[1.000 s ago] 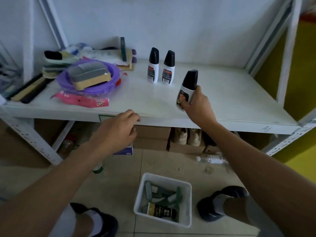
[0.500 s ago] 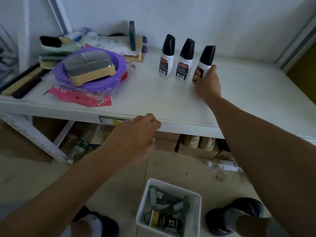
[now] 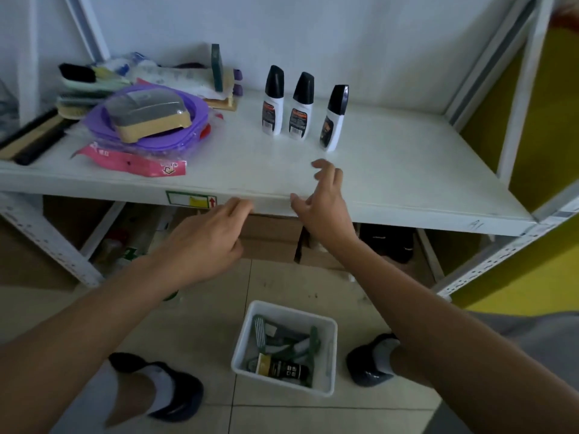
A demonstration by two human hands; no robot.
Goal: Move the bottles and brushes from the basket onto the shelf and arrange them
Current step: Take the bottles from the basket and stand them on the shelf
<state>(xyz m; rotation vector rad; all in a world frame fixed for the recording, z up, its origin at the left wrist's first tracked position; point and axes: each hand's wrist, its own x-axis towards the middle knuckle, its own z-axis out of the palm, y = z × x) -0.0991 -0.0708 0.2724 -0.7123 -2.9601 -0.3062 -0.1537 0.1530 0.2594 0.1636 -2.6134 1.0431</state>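
Holds nothing: left hand relaxed, right hand spread wide, near the smooth white shelf; beyond, three upright black-capped bottles.

Three bottles are standing upright on the shelf.
The right grip and left grip are hovering at the shelf's front edge, fingers loose, holding nothing; the basket is sitting below the shelf, brushes lying inside.
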